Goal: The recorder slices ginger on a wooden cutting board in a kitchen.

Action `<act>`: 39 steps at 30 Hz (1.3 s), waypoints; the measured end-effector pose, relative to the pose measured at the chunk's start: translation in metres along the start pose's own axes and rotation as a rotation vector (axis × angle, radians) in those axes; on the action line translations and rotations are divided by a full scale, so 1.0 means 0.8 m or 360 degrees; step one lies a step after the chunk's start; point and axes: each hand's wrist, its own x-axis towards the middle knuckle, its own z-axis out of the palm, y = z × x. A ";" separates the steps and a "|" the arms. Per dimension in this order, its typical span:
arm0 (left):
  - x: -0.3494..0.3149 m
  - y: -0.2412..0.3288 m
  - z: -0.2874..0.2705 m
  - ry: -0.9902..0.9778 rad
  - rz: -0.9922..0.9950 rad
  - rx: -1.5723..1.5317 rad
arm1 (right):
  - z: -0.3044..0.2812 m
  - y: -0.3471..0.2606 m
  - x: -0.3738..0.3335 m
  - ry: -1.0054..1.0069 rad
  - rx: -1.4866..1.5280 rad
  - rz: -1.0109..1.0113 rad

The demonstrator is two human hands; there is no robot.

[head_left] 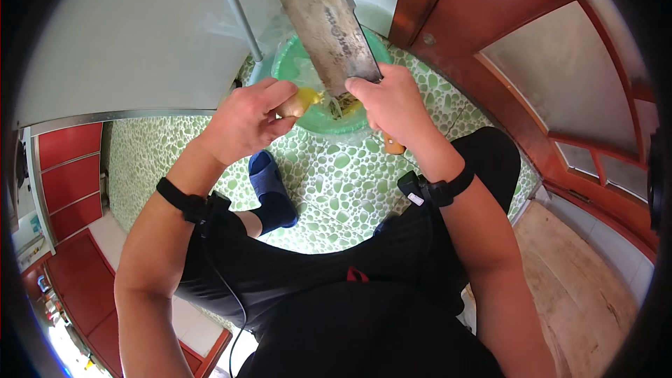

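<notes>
My left hand (248,117) is closed around a piece of ginger (299,102), tan-skinned with a bare yellow end. In my right hand (397,101) is a cleaver (330,31), its broad, stained blade tilted up and away from me. The end of its wooden handle (393,145) shows below that hand. Blade and ginger are both over a green bin (285,63) lined with a clear plastic bag. Dark and yellow scraps (341,106) lie inside the bin. The cleaver's lower corner is near the ginger's yellow end; I cannot tell whether they touch.
The bin stands on a green pebble-patterned floor (329,189) beyond my slippered foot (269,185). A pale panel (133,49) with a metal edge is at left, a red-brown door (504,21) at right. A worn wooden board (574,287) lies lower right.
</notes>
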 end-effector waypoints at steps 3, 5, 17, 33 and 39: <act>-0.005 -0.007 0.003 0.0067 -0.0074 -0.0134 | -0.001 -0.001 0.000 0.0085 -0.0065 0.0012; -0.005 -0.010 0.002 0.0089 -0.0117 -0.0226 | 0.006 -0.012 -0.012 0.0101 -0.0024 -0.0089; -0.006 -0.014 -0.004 -0.0035 -0.0362 -0.0666 | -0.007 0.000 0.000 0.0154 -0.0060 -0.0014; -0.002 -0.033 -0.020 -0.0333 -0.0653 -0.1281 | -0.006 -0.001 0.007 -0.0092 -0.0172 -0.0003; 0.000 -0.029 -0.023 -0.0335 -0.0577 -0.1297 | -0.006 -0.017 0.000 -0.0143 -0.0085 0.0011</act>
